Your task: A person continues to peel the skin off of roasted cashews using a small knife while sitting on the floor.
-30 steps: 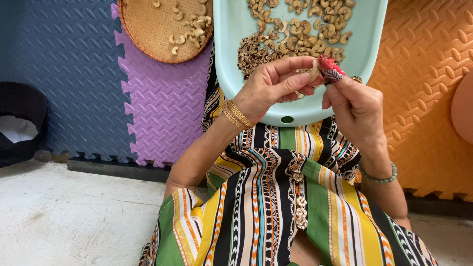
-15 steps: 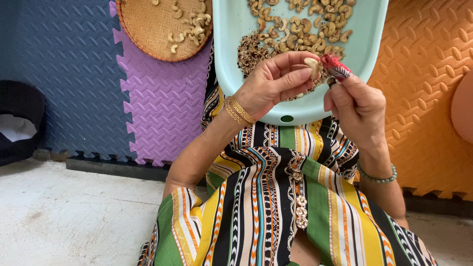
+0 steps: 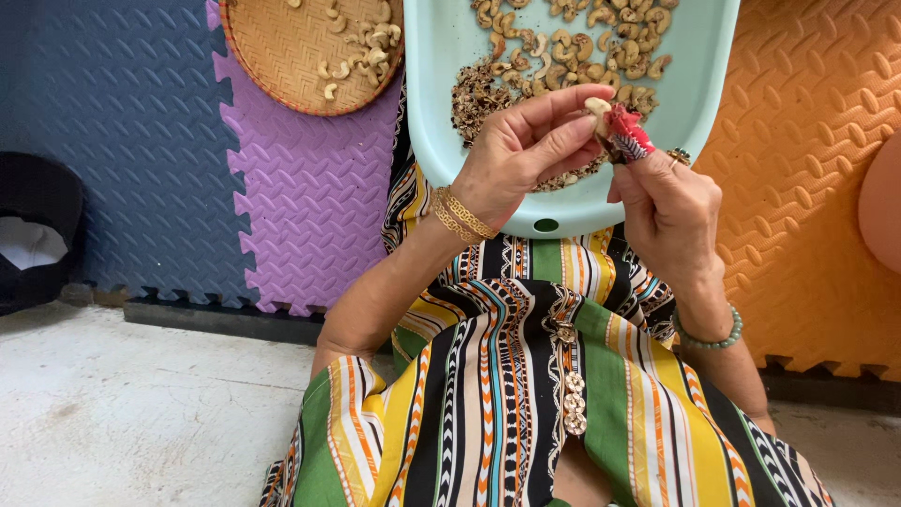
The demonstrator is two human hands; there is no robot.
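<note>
My left hand pinches a pale cashew nut between thumb and fingertips, over the near part of a light green plastic tray. My right hand grips a small tool wrapped in red cloth, its tip against the nut. The tray rests on my lap and holds several cashew nuts and a heap of brown skins. Gold bangles circle my left wrist and a green bead bracelet my right.
A round woven basket with several peeled cashews lies at the upper left on foam floor mats: blue, purple and orange. A black container sits at the far left. Bare concrete floor runs along the bottom.
Both hands have lifted slightly and shifted over the tray. The fingers have turned the nut against the red-wrapped tool.
</note>
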